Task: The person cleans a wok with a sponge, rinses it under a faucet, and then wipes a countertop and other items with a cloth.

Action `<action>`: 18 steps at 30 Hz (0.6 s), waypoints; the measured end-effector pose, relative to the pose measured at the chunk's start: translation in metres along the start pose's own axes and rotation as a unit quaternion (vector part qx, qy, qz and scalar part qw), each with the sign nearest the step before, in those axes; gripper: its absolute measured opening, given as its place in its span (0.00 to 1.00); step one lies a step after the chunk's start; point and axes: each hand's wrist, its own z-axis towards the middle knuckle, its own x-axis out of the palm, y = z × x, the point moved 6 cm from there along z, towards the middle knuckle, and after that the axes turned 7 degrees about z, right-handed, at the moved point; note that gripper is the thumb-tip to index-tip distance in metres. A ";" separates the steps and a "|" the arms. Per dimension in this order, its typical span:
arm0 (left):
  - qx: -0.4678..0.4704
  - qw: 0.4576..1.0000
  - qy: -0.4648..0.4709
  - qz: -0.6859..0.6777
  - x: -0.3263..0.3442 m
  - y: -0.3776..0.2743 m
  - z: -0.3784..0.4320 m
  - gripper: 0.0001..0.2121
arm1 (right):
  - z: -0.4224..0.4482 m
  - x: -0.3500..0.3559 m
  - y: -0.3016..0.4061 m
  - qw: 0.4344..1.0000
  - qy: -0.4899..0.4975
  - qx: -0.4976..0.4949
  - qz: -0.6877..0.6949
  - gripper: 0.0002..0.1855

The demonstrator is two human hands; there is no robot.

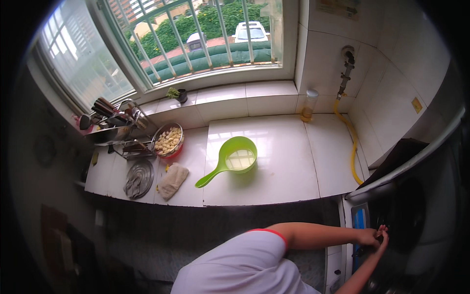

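Both my hands are together at the right, over the front edge of a dark appliance [400, 205], perhaps a stove. My left hand [368, 237] comes in from the counter side. My right hand [383, 240] reaches up from below and meets it. Their fingers overlap in shadow, so whether something small is held between them is unclear. A small dark part, maybe a knob, lies just below them near a blue strip [360, 218]. On the white tiled counter [286, 147], away from my hands, stands a green plastic dipper [238, 141] holding a pale liquid.
Peeled garlic cloves fill a metal bowl [168, 141]. A folded cloth [173, 181], a round metal lid [138, 180] and a utensil rack [121, 121] are at the left. A jar [309, 104] stands by the wall, near a yellow hose [353, 143]. Behind is a barred window [205, 40].
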 end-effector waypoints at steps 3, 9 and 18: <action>0.060 0.991 -0.087 0.076 -0.034 -0.002 -0.081 0.24 | -0.022 0.023 -0.004 1.000 -0.015 -0.004 0.005 0.21; 0.026 0.895 -0.361 0.261 -0.115 0.006 -0.268 0.20 | -0.049 0.010 -0.049 0.910 -0.202 0.033 0.360 0.23; -0.101 0.629 -0.686 0.351 -0.206 -0.023 -0.497 0.19 | -0.056 0.045 -0.172 0.978 -0.163 0.120 -0.047 0.20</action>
